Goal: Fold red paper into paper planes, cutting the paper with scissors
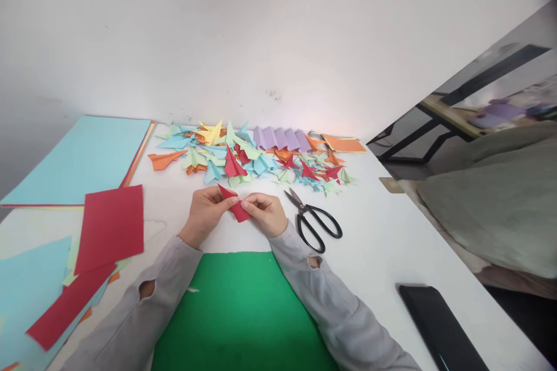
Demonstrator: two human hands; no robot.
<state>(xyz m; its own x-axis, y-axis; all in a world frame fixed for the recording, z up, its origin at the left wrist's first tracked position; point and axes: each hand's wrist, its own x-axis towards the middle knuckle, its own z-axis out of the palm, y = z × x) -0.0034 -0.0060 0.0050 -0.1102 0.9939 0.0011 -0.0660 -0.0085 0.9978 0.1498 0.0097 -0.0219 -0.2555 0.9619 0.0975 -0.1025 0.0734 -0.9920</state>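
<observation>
A small folded piece of red paper (240,213) is held up between both hands, above the white table just beyond a green mat (243,307). My left hand (204,214) pinches its left side between thumb and fingers. On the right side, my right hand (264,212) grips it with the thumb in front. The fingers partly cover the paper, so its full shape is hidden. Black-handled scissors (312,217) lie half open to the right of my right hand. Behind the hands spreads a pile of folded paper planes (235,162) in several colours.
Large light blue sheets (82,156) lie stacked at the back left. Nearer are red sheets (111,226) and other paper scraps. A purple pleated paper (282,139) and orange paper (345,144) rest by the wall. A black phone-like object (441,327) lies at the front right.
</observation>
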